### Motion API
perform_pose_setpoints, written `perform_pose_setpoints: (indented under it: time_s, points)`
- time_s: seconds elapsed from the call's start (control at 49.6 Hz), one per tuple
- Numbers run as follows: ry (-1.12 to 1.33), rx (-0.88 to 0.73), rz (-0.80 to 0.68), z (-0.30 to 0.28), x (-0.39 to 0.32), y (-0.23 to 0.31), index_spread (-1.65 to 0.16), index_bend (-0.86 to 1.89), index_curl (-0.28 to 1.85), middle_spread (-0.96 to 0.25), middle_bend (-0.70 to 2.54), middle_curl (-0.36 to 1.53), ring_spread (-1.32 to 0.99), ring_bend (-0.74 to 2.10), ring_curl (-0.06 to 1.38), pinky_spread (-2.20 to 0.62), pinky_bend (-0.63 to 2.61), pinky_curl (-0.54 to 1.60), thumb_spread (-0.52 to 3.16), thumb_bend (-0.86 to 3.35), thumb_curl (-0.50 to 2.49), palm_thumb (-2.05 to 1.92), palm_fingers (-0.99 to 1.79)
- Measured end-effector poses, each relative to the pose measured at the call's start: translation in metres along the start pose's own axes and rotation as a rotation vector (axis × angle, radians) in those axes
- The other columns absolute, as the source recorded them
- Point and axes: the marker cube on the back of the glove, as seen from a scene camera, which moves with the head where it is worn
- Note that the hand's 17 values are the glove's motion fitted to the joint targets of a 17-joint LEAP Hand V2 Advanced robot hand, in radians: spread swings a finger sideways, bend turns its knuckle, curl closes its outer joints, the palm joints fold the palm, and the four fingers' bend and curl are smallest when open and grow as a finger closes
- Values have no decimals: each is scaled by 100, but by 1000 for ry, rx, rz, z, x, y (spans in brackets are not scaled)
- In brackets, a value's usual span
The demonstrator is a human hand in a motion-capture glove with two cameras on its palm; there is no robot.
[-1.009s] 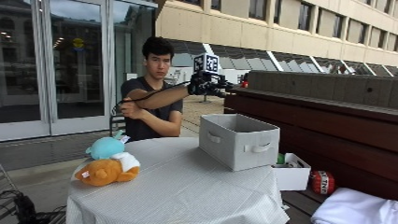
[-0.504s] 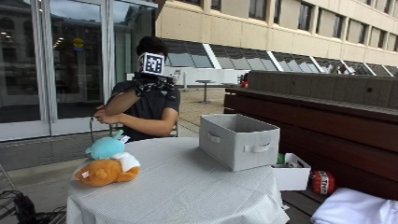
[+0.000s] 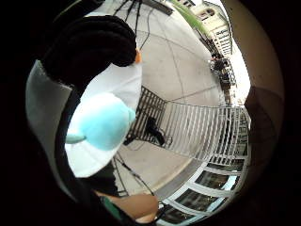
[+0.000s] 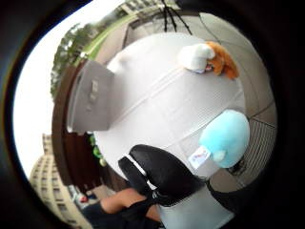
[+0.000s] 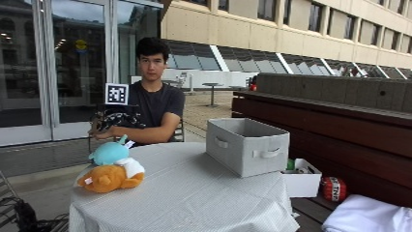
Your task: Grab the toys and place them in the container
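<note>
A light blue plush toy [image 5: 108,153] sits on top of an orange and white plush toy [image 5: 106,178] at the left edge of the round white table [image 5: 193,195]. My gloved right hand [image 5: 121,120] hovers just behind and above the blue toy, fingers loosely bent and holding nothing. The thumb side palm view has a black finger [image 4: 159,176] beside the blue toy [image 4: 226,137], with the orange toy [image 4: 221,59] and the grey container [image 4: 90,95] farther off. The blue toy [image 3: 103,123] looms close in the little finger side view. The open grey fabric container [image 5: 248,145] stands at the table's right side.
The person's bare left forearm [image 5: 151,135] rests at the table's far edge. A white box [image 5: 302,181], a red ball [image 5: 332,188] and white cloth [image 5: 367,215] lie on the dark wooden bench [image 5: 322,125] to the right. A metal chair [image 5: 16,212] stands low on the left.
My gloved hand has swung from over the container, past face height, down to just above the blue toy. The toys and container have not moved.
</note>
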Motion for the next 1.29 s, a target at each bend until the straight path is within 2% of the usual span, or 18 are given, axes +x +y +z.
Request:
perform_pose_setpoints:
  time_s: [0.121,0.202,0.282,0.323,0.403,0.464,0.686,0.726,0.767,0.807,0.908,0.988,1.049,1.089,1.109,1.291]
  points:
    - [-20,18,64,36,13,12,-34,15,24,-3,16,33,1,52,25,3,117,34,93,-8,19,-10,-9]
    - [-23,89,7,57,23,7,-34,13,24,-3,16,32,1,52,25,3,118,34,92,-8,19,-9,-9]
    - [-37,80,-47,74,31,9,-34,13,24,-3,16,32,1,51,25,4,117,34,92,-8,19,-9,-9]
    - [-40,41,-47,80,34,14,-34,14,24,-3,17,32,1,51,25,4,117,34,92,-7,20,-9,-10]
    - [-40,-180,42,88,36,33,-34,13,24,-3,16,32,1,50,25,5,116,33,93,-6,20,-7,-10]
    - [-42,-285,68,97,38,38,-34,14,24,-3,16,31,1,50,25,5,116,34,94,-5,21,-5,-10]
    - [-36,-373,93,123,47,44,-35,19,27,-3,11,28,-2,51,25,-1,124,35,111,10,27,24,-4]
    - [-33,-376,92,123,47,46,-36,21,28,-4,12,27,-6,58,27,-6,120,34,115,15,29,33,2]
    - [-34,-371,92,123,47,48,-37,18,28,-8,10,25,-22,83,33,-21,118,33,120,23,33,46,28]
    - [-35,-364,99,122,47,49,-37,18,28,-9,11,24,-30,88,32,-27,116,31,124,26,35,51,31]
    - [-57,-303,97,119,49,51,-38,29,33,-16,23,27,-44,88,35,-39,107,30,124,32,40,63,46]
    - [-79,-121,57,122,52,42,-38,33,36,-23,31,30,-51,88,35,-45,101,28,114,36,46,75,63]
    - [-87,-170,117,119,50,51,-37,31,36,-29,41,34,-52,96,37,-48,99,27,101,40,52,86,98]
    - [-80,-181,149,118,48,54,-36,29,36,-31,43,35,-52,98,38,-50,96,27,94,41,54,90,104]
    - [-73,-172,157,117,47,54,-36,27,36,-32,49,38,-50,103,40,-52,93,27,93,45,56,96,117]
    - [69,-23,85,111,38,40,-32,39,46,-36,83,50,-45,109,44,-55,75,27,99,63,65,108,139]
